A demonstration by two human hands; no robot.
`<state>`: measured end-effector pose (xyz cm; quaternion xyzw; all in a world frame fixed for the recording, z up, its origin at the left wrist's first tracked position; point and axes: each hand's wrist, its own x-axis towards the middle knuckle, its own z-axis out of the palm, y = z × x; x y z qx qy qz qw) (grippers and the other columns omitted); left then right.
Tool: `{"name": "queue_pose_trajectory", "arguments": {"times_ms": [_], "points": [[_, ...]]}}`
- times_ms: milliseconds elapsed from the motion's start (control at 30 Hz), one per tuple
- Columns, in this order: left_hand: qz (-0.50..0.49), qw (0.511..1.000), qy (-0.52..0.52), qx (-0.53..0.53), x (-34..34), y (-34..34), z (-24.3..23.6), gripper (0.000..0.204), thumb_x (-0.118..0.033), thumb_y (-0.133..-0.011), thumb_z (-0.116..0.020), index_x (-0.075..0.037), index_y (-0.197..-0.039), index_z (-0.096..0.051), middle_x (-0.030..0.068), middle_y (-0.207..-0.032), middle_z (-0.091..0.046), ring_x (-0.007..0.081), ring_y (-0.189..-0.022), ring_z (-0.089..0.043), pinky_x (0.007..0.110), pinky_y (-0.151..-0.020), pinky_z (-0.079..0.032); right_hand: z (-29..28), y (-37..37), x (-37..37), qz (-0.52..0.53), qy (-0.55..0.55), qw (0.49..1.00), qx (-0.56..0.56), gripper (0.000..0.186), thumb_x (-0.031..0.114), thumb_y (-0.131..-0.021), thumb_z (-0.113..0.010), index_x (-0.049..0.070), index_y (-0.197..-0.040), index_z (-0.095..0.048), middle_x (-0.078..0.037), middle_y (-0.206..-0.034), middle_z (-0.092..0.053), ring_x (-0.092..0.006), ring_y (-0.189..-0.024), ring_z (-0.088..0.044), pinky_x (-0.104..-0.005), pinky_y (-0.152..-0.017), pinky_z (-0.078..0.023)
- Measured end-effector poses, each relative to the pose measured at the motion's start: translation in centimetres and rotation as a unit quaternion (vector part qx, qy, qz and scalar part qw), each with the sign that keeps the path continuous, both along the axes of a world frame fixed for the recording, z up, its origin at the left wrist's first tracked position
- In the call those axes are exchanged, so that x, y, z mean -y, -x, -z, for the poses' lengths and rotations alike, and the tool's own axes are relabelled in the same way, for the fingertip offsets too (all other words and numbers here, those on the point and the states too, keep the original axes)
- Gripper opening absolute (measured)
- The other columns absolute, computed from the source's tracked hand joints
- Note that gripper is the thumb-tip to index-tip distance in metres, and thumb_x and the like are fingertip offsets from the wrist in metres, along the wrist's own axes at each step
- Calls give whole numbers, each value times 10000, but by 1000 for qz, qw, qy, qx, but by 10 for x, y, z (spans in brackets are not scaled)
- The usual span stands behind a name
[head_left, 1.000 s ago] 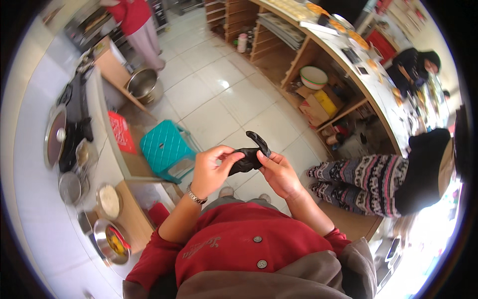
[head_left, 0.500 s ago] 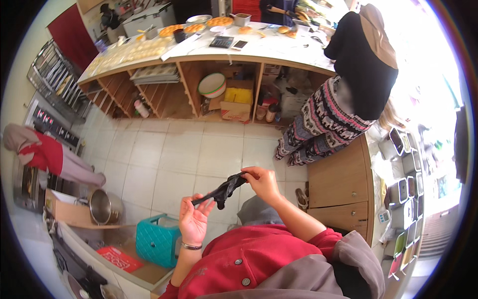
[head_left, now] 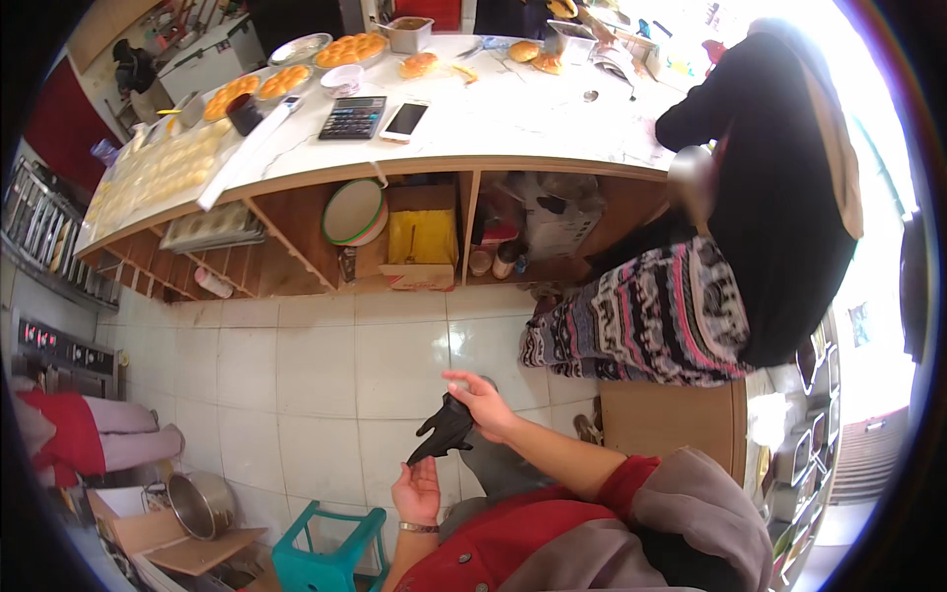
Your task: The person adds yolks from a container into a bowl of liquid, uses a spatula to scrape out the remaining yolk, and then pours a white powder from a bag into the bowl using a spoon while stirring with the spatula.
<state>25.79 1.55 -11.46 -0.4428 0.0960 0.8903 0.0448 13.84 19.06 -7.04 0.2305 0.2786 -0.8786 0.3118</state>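
A black glove (head_left: 442, 431) hangs from my right hand (head_left: 483, 405), above my red sleeve (head_left: 631, 474) and the grey cloth (head_left: 691, 513) over it. Near left stands a teal stool (head_left: 330, 553); beyond it, white floor tiles (head_left: 296, 365). At far centre, a yellow box (head_left: 422, 237) sits in the brown wooden shelving (head_left: 296, 237) under a white counter (head_left: 533, 109) bearing golden-orange buns (head_left: 350, 47). On the right, a person wears a black top (head_left: 779, 178) and striped, zigzag-patterned trousers (head_left: 661, 316) in black, white and pink.

Glove (head_left: 444, 430) between right hand (head_left: 483, 405) above and left hand (head_left: 418, 491) below, stool (head_left: 330, 557) left of them, tabletop (head_left: 513, 123) beyond, person (head_left: 769, 197) at its right end.
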Motion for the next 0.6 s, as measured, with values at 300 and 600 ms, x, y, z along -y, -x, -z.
{"name": "queue_pose_trajectory", "arguments": {"times_ms": [300,600], "points": [[115,984,97,97,-76,96,26,271,-306,-897,-491,-102,-1074,-469,82,-1060,-556,248,-1046,-516,418,-876,-420,103,167,-125,-374,-610,675,-177,192,238,-711,-696,51,-745,-674,-144,-713,-641,-239,-660,-622,-324,-624,-484],[222,942,23,251,-70,35,74,214,-239,-869,-528,-95,-1025,-497,83,-1003,-579,274,-971,-545,413,-824,-439,252,306,-206,-64,-737,648,-183,168,203,-722,-672,39,-707,-641,-133,-707,-631,-277,-689,-618,-360,-640,-473]]}}
